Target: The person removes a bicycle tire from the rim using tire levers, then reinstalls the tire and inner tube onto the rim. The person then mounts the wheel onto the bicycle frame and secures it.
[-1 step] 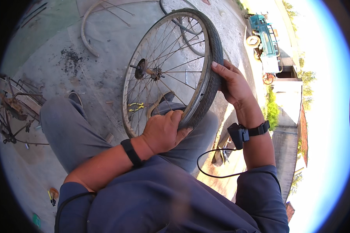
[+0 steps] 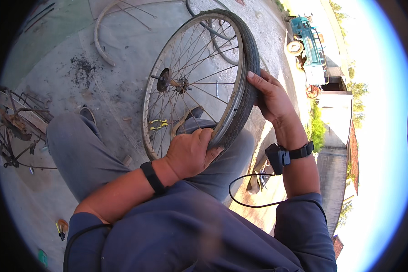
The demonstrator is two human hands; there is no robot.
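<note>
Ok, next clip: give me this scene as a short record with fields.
Setting: outdoor work area, person seated
Main object: spoked bicycle wheel, tilted, with a black tire
Left hand: gripping the wheel's lower edge, thumb on the tire
Right hand: on the tire's right side, thumb pressed to it, other fingers partly hidden
Ground behind spokes: yellow-handled pliers
Far left: rusty metal frame parts
Upper left: curved strip
Background: blue-green vehicle

I'm in an open-air repair yard, it seems. A spoked wheel [image 2: 182, 85], yellow pliers [image 2: 162, 124] on grey ground [image 2: 127, 54] and a parked teal vehicle [image 2: 308, 41] show it.
</note>
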